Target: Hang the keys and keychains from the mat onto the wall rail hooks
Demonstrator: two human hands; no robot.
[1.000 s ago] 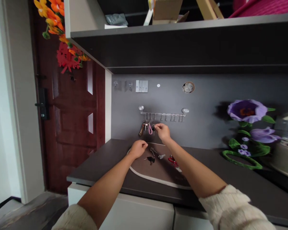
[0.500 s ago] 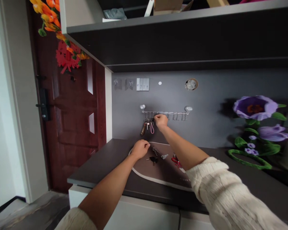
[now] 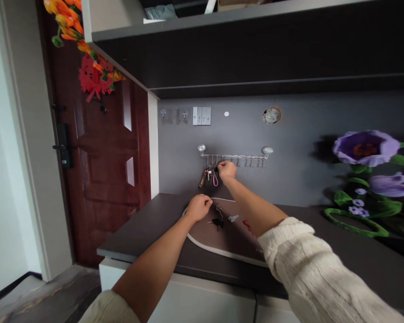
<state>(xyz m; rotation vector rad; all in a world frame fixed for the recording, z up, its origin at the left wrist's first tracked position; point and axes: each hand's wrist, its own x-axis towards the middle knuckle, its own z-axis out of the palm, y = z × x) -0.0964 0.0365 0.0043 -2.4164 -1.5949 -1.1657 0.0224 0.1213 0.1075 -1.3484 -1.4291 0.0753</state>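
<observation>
A metal rail with hooks (image 3: 234, 156) is fixed to the grey back wall. From its left part hang several keys, among them a brown key fob (image 3: 202, 178) and a pink loop (image 3: 215, 179). My right hand (image 3: 227, 170) is at the rail, its fingers pinched on the keys by the pink loop; the fingertips partly hide the contact. Low over the left rim of the brown mat (image 3: 218, 244) is my left hand (image 3: 198, 207), fingers curled together, their contents hidden. On the mat lie black keys (image 3: 217, 222), silver keys (image 3: 233, 218) and a red item (image 3: 246, 223), partly behind my right arm.
A dark shelf (image 3: 235, 58) overhangs the counter (image 3: 138, 233). Purple flowers (image 3: 365, 150) with a green looped base (image 3: 353, 224) stand at the right. Two small hooks, a switch panel (image 3: 202, 115) and a round hole (image 3: 272, 115) are on the wall. A red door (image 3: 101, 179) is at left.
The view has shifted slightly, moving the rail and counter a little right in the picture. Both hands keep nearly the same place and pose.
</observation>
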